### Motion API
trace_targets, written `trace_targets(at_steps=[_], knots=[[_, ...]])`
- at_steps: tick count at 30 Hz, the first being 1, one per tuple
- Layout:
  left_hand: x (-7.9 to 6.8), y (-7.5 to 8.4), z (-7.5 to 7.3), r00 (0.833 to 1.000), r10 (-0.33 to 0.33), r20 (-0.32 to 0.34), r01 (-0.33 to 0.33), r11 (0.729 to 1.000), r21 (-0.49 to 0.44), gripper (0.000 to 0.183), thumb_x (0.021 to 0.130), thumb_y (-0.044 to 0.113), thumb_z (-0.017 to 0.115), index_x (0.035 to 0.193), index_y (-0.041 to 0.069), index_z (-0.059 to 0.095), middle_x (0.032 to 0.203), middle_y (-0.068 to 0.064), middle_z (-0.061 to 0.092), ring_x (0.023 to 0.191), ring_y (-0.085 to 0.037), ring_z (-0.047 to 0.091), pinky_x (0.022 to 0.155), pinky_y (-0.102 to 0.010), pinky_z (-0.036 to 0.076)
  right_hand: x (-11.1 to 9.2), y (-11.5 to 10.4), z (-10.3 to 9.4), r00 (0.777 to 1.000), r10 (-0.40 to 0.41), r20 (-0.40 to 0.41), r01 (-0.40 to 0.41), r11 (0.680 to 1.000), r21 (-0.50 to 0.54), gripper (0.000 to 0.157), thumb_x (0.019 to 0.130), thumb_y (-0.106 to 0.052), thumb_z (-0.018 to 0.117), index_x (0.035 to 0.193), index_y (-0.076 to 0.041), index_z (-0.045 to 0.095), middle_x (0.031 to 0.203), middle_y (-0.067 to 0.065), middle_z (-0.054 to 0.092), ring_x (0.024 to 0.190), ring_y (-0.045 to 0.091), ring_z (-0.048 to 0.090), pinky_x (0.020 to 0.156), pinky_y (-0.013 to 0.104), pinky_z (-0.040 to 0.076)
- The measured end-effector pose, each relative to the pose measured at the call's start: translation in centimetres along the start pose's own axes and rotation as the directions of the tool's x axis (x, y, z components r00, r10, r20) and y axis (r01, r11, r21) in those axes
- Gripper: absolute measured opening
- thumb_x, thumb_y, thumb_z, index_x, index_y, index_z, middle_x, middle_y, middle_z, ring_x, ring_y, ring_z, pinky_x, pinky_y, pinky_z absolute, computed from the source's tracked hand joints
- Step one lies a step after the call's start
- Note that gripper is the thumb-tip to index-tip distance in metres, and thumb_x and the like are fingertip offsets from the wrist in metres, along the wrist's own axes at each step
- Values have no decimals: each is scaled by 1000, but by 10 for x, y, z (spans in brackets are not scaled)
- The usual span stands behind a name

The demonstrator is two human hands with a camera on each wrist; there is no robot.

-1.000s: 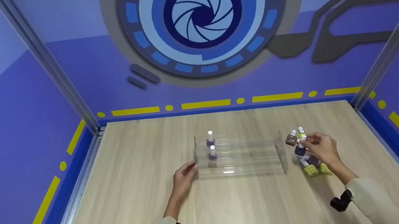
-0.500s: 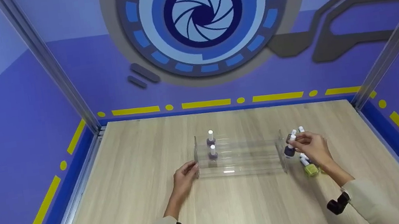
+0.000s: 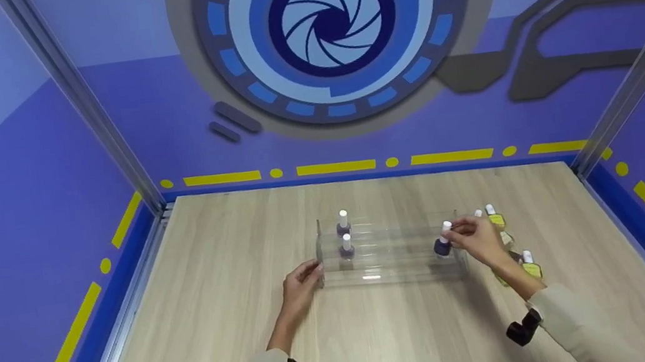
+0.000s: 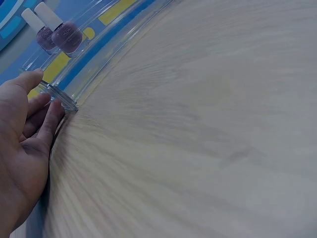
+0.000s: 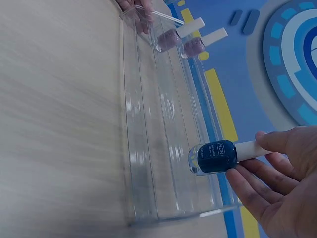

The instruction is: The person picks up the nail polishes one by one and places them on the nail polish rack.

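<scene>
Head view: the right grip (image 3: 481,239) pinches a dark bottle (image 3: 442,247) at the right end of the clear rack (image 3: 392,252), contact unclear; the left grip (image 3: 301,282) holds the rack's left end.

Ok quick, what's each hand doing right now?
Left hand: holding the clear tiered rack by its left end.
Right hand: holding a dark nail polish bottle by its white cap.

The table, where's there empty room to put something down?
Bare table shows in front of the clear rack, between the sleeves, and behind the rack, up to the blue wall. Another patch lies left of the left hand. It's crowded right of the rack, where loose bottles bunch by the right hand.
</scene>
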State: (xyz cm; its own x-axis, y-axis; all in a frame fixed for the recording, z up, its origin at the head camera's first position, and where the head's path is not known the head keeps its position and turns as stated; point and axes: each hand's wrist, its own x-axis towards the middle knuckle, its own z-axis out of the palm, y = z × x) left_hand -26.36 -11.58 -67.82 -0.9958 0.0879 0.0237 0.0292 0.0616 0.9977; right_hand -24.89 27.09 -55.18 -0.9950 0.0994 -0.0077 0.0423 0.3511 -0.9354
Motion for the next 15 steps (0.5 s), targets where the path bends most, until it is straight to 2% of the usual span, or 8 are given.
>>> trace_targets(at_steps=[6,9,12,15], knots=[[-1,0,0,1000,-27,-11,27,1000,10,43,101,28,67,133,-1,63,128,-20,68,110,-15,65,89,-18,55,2,0,18,999,-33,36,34,999,-9,28,91,-1,74,112,16,65,94,17,76,78,8,72,73,24,64],[-1,0,1,999,-32,-11,32,999,14,42,101,27,66,133,-1,63,129,-19,68,110,-13,65,89,-17,55,4,-1,26,999,-33,34,33,999,-3,25,90,0,75,109,15,66,92,16,76,78,10,72,72,22,63],[-1,0,1,1000,-5,-8,5,1000,14,43,102,26,65,134,-3,62,129,-22,67,110,-15,66,89,-19,56,5,-4,33,999,-31,41,31,1000,6,22,89,1,75,105,13,67,90,14,76,78,11,72,72,23,63],[-1,0,1,1000,-5,-10,5,1000,7,43,102,25,65,134,-4,62,128,-22,67,110,-16,66,89,-20,57,4,-7,39,997,-40,61,40,999,7,21,90,-1,75,104,13,67,91,17,76,79,13,73,73,24,63]])
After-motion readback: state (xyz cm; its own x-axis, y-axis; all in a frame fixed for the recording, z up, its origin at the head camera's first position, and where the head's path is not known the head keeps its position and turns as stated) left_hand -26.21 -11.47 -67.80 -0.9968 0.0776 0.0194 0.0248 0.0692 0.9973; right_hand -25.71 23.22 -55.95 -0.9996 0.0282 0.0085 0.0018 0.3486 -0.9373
